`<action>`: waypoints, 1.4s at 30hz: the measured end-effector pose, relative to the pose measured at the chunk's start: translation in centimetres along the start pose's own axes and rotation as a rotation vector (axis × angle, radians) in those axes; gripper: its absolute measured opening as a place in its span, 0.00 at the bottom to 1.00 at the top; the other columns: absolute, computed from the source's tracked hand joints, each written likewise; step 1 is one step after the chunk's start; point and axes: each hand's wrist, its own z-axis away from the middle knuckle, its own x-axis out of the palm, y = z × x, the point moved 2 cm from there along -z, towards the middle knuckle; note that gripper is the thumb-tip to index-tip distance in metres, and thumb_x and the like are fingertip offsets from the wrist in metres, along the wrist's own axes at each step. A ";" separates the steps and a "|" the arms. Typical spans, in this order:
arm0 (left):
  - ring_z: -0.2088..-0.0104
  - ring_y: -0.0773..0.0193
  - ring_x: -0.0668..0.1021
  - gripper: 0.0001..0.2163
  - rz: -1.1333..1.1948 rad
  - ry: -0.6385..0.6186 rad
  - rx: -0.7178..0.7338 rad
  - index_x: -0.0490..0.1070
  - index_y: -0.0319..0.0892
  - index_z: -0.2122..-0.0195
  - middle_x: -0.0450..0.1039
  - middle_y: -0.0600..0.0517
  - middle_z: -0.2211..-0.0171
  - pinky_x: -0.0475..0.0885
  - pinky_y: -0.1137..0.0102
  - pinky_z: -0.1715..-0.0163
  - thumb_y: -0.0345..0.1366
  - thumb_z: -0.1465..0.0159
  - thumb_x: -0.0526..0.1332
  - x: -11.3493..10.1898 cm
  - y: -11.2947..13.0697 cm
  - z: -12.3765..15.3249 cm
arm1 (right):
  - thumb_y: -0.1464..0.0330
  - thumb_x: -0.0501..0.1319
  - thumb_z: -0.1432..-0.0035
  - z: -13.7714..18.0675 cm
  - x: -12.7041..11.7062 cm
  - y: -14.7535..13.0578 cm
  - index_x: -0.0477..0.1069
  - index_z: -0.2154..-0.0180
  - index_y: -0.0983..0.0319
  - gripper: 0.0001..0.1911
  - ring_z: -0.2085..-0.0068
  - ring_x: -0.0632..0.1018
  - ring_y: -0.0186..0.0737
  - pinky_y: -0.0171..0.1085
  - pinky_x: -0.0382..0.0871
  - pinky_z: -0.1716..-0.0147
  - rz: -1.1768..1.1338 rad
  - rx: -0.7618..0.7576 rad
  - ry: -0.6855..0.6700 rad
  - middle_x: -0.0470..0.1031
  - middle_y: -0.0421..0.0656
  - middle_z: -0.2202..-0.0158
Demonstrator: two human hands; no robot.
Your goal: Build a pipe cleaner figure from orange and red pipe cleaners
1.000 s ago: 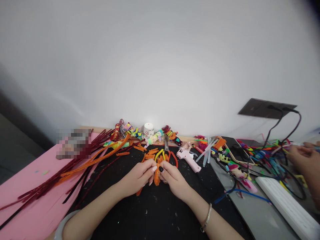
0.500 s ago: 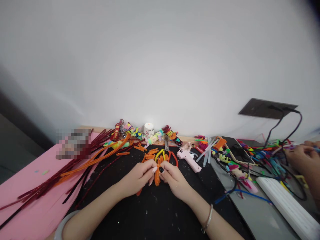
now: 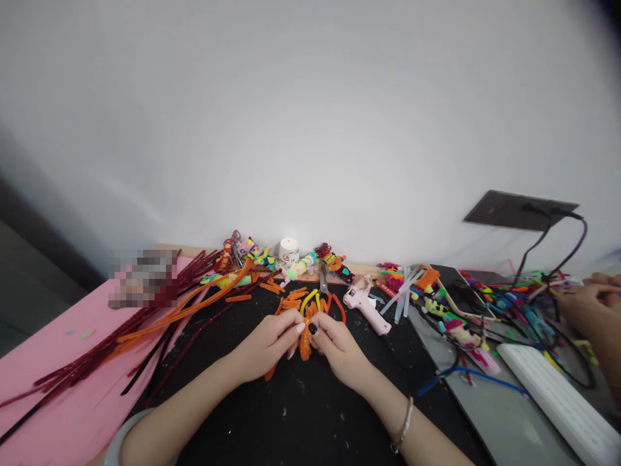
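Both hands meet over the black mat (image 3: 272, 421), pinching a bundle of orange pipe cleaners (image 3: 305, 346) between them. My left hand (image 3: 275, 338) grips it from the left, thumb and forefinger closed. From the other side my right hand (image 3: 336, 346) holds it, its dark-nailed thumb on top. The bundle's lower end hangs below the thumbs; part of it is hidden by the fingers. Just beyond lie short orange pieces (image 3: 293, 299), a yellow curved piece (image 3: 307, 300) and a red one (image 3: 338, 307). Scissors (image 3: 323, 278) lie behind these.
A pink glue gun (image 3: 367, 307) lies right of my hands, near clear glue sticks (image 3: 403, 298). Long dark-red pipe cleaners (image 3: 140, 320) cross the pink sheet (image 3: 53, 336) at left. A white cup (image 3: 289, 252) stands by the wall. At right are a white power strip (image 3: 557, 401) and another person's hand (image 3: 589, 310).
My hands and the orange bundle stay almost still. The other person's hand at the far right has shifted slightly.
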 end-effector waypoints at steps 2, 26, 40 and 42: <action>0.82 0.70 0.66 0.15 0.009 -0.001 -0.004 0.62 0.43 0.70 0.64 0.59 0.80 0.60 0.74 0.79 0.44 0.29 0.48 0.0 0.0 0.0 | 0.62 0.50 0.32 0.0 0.0 0.0 0.58 0.72 0.59 0.15 0.75 0.60 0.32 0.32 0.55 0.75 0.008 -0.002 0.006 0.58 0.34 0.77; 0.79 0.67 0.67 0.13 -0.075 0.020 0.035 0.61 0.44 0.72 0.64 0.59 0.82 0.61 0.72 0.73 0.41 0.30 0.49 0.0 0.1 0.0 | 0.67 0.49 0.34 0.0 0.1 -0.6 0.55 0.73 0.58 0.13 0.75 0.59 0.33 0.33 0.53 0.75 0.098 0.012 0.008 0.56 0.33 0.77; 0.79 0.68 0.67 0.13 -0.079 0.006 0.043 0.61 0.43 0.71 0.64 0.60 0.81 0.61 0.73 0.73 0.39 0.30 0.49 -0.1 -0.1 0.0 | 0.68 0.49 0.35 0.1 0.2 -0.9 0.54 0.73 0.58 0.13 0.75 0.60 0.32 0.33 0.53 0.75 0.124 0.018 -0.008 0.57 0.34 0.77; 0.79 0.68 0.67 0.13 -0.079 0.005 0.041 0.61 0.43 0.71 0.64 0.60 0.81 0.61 0.73 0.73 0.39 0.30 0.49 0.0 -0.1 0.0 | 0.68 0.49 0.35 0.1 0.2 -0.9 0.53 0.73 0.58 0.13 0.75 0.59 0.32 0.33 0.52 0.75 0.116 0.015 -0.009 0.56 0.34 0.77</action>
